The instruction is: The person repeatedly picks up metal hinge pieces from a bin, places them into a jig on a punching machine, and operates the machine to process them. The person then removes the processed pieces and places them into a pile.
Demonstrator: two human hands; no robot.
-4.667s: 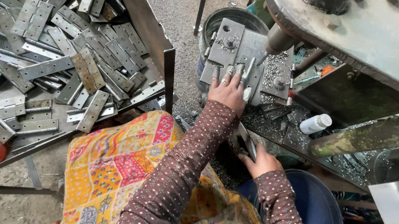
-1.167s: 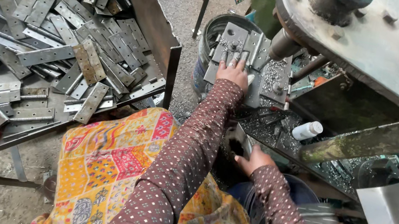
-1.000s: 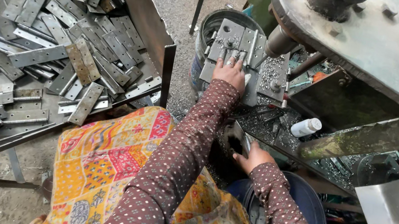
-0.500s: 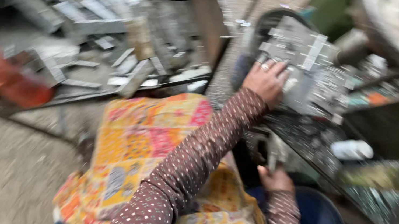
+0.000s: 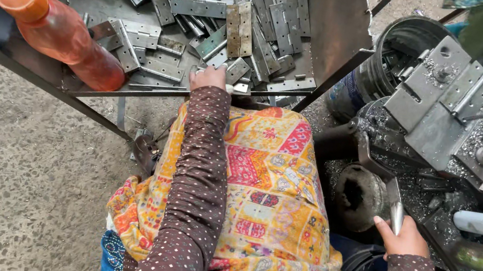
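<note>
While the left hand [image 5: 209,77] reaches to twelve o'clock into the tray [image 5: 335,20], its fingers curl down among the loose hinges [image 5: 234,25] at the near edge; whether they have closed on one cannot be told, as the hand hides its own grip. Right hand [image 5: 403,239], at four o'clock, has its fingers wrapped around a thin metal piece [image 5: 395,212] standing upright, just beside the dark round opening of the machine [image 5: 360,193]. An orange bottle [image 5: 57,34] lies tilted on the tray's left rim at ten o'clock. A drilling jig [image 5: 442,105] at two o'clock is covered in metal swarf, with a bucket [image 5: 376,66] beside it and a white bottle [image 5: 480,224] at three o'clock. Risk noted: the hinges lie tangled with sharp edges upward, so a blind grab could cut the bare fingers or drag several out over the rim. Swarf near the right hand poses the same hazard. The bottle, poorly seated, could roll off if the tray is jolted.
</note>
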